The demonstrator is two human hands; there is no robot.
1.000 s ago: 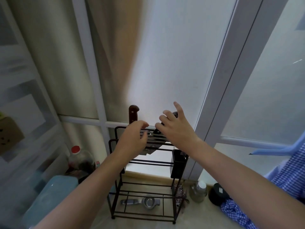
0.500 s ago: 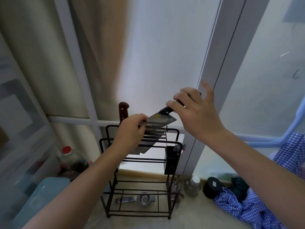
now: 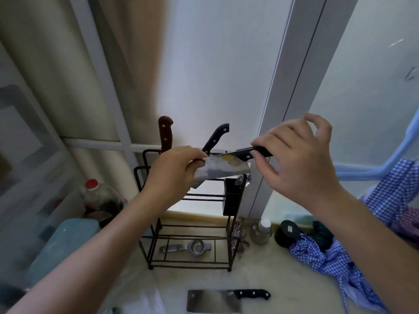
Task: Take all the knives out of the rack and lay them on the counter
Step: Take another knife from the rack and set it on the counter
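Observation:
A black wire rack (image 3: 192,232) stands on the counter against the window. Above its top I hold a cleaver (image 3: 223,169) level in the air: my right hand (image 3: 297,159) grips its black handle and my left hand (image 3: 174,173) pinches the far end of its blade. Two knives stay in the rack, one with a brown handle (image 3: 165,135) and one with a black handle (image 3: 215,138). Another cleaver (image 3: 222,300) with a black handle lies flat on the counter near the front edge.
A metal lemon squeezer (image 3: 188,247) lies on the rack's bottom shelf, and a black cup (image 3: 232,197) hangs on its right side. A red-capped bottle (image 3: 97,196) and a blue box (image 3: 61,245) stand left. A small jar (image 3: 260,232), a black lid (image 3: 286,232) and checked cloth (image 3: 335,264) lie right.
My right hand closed on the cleaver's handle and drew it up out of the rack, turning it level. My left hand moved from the rack onto the blade's end.

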